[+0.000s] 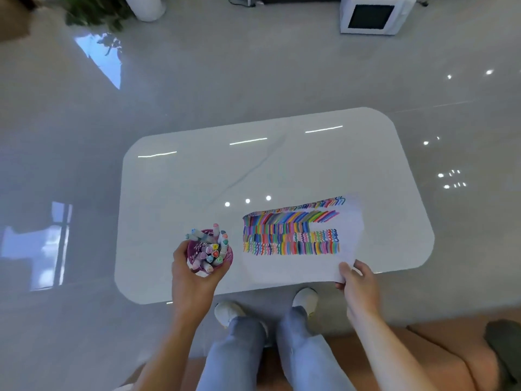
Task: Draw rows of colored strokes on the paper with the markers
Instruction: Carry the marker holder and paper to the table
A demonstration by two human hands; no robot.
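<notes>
Seated at a low white table with rounded corners, glossy top, ceiling lights reflected in it. My left hand is wrapped around a purple marker cup from the near-left side, fingers curled closed on its wall; the cup stands on the table near the front edge, left of the sheet. Markers packed in it, caps up, pastel and bright tips; a few lean out toward the far left. My right hand pinches the near-right corner of the paper, thumb on top, fingers underneath, closed on the sheet; that corner sits at the table's front edge and looks slightly lifted. The paper lies right of the cup, apart from it. Rows of colored strokes fill its far half: a thin row along the top edge, a slanted row below it, then two rows of short wavy and straight marks. Near half of the sheet blank. My knees in light jeans and pale shoes show below the table edge. Grey shiny floor around; a white boxy appliance far right, a potted plant far left.
</notes>
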